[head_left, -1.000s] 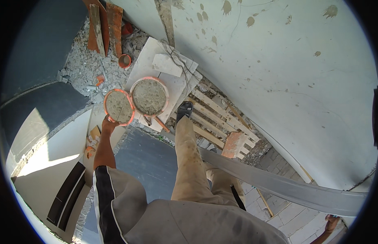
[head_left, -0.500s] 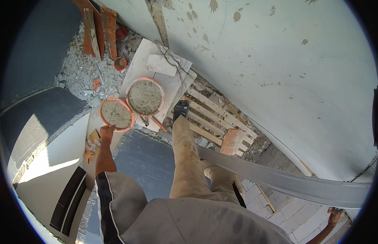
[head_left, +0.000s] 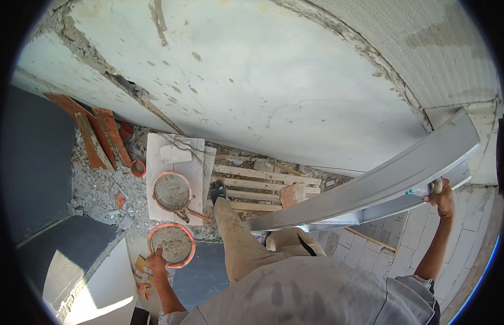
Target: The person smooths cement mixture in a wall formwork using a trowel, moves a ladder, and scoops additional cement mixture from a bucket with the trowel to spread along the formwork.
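My left hand (head_left: 157,261) is closed at the near-left rim of an orange bucket (head_left: 193,250) filled with grey mortar. A second orange bucket (head_left: 189,187) of mortar stands just beyond it on a white board, with a wooden-handled tool (head_left: 199,216) beside its rim. Out to the right, my right hand (head_left: 440,199) grips the near side of a long grey metal frame (head_left: 366,189), ladder-like with two rails. It slants from by my legs up toward the wall. The frame partly hides what my right fingers wrap around.
A slatted wooden pallet (head_left: 246,184) lies ahead by my shoe (head_left: 218,190). Rubble (head_left: 97,189), a small orange pot (head_left: 137,168) and leaning reddish boards (head_left: 108,135) are at the left. A spattered pale wall (head_left: 252,81) runs along the far side.
The view has turned to the right. The metal frame's right end now appears higher, against the wall, with my right hand raised alongside. My left hand stays at the near bucket.
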A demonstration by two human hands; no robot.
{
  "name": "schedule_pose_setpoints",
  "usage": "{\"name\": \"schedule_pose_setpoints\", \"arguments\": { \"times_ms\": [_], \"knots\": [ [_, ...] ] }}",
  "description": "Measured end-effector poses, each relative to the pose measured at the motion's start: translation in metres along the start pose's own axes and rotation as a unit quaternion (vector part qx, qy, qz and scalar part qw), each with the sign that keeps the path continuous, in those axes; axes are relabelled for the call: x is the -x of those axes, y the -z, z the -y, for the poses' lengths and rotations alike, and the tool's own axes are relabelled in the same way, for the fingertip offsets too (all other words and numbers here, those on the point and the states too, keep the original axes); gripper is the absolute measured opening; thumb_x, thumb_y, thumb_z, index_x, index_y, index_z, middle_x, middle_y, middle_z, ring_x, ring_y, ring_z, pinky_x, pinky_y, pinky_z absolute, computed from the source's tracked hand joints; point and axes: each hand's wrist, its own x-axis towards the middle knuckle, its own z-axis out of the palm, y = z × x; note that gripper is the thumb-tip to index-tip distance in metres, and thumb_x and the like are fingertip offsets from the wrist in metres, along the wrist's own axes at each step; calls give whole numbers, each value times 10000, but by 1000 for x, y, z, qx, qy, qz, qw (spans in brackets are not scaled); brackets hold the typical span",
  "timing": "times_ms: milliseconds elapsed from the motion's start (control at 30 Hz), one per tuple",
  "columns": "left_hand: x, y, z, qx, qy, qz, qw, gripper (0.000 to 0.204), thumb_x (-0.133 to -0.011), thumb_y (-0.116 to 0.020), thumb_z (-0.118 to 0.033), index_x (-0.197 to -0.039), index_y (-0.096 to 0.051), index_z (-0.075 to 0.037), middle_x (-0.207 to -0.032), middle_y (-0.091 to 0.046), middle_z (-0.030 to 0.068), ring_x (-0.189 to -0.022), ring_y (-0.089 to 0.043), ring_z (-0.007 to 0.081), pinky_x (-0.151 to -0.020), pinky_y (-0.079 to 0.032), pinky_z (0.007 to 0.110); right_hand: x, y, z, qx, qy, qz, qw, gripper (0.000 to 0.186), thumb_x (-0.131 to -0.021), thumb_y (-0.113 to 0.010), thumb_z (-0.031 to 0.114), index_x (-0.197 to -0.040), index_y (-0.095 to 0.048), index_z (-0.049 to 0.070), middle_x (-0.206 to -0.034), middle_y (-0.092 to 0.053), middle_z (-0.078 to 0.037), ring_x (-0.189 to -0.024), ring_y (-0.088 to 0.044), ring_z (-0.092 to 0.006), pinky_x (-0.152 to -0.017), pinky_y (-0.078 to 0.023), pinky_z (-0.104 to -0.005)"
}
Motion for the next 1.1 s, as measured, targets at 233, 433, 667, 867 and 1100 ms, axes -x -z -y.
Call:
{"name": "schedule_pose_setpoints", "arguments": {
  "times_ms": [233, 433, 667, 867, 1100],
  "knots": [
    [150, -23, -95, 6, -106, 48, 993, 384, -896, -733, -309, -714, -577, -9, -571, -509, 27, -431, -439, 114, -405, -358, 295, 12, -3, 22, 74, 119, 65, 988, 771, -519, -832, -17, -1269, -652, -22, -1068, -721, -106, -992, -631, -221, -983, -482, -327],
    [292, -27, -195, 59, -252, 150, 954, 419, -918, -720, -303, -629, -498, -96, -489, -385, -30, -391, -332, 86, -396, -293, 292, 20, 14, -6, 62, 139, -18, 988, 485, -690, -863, 58, -1129, -682, -40, -889, -728, -171, -781, -659, -237, -783, -527, -373],
    [480, -55, -293, 185, -326, 399, 837, 462, -981, -540, -472, -794, -493, -52, -593, -344, -37, -495, -310, 79, -459, -289, 266, 15, -9, -82, -221, 195, -317, 901, 236, -833, -819, 112, -928, -650, -23, -745, -660, -61, -653, -585, -155, -630, -491, -309],
    [613, -67, -356, 191, -319, 646, 667, 701, -1019, -372, -623, -1063, -521, 62, -716, -443, 35, -590, -390, 124, -544, -340, 293, 88, -44, -96, -548, 221, -13, 807, 365, -838, -822, 103, -1136, -648, -16, -967, -682, -124, -728, -655, -150, -570, -498, -254],
    [725, -138, -404, 43, -235, 813, 531, 801, -1006, -322, -675, -1208, -507, 78, -811, -510, 82, -699, -450, 160, -632, -364, 322, 174, -106, -86, -578, 331, -50, 744, 507, -805, -841, 77, -1260, -631, 4, -1363, -577, -146, -892, -693, -228, -745, -552, -322]
  ]
}}
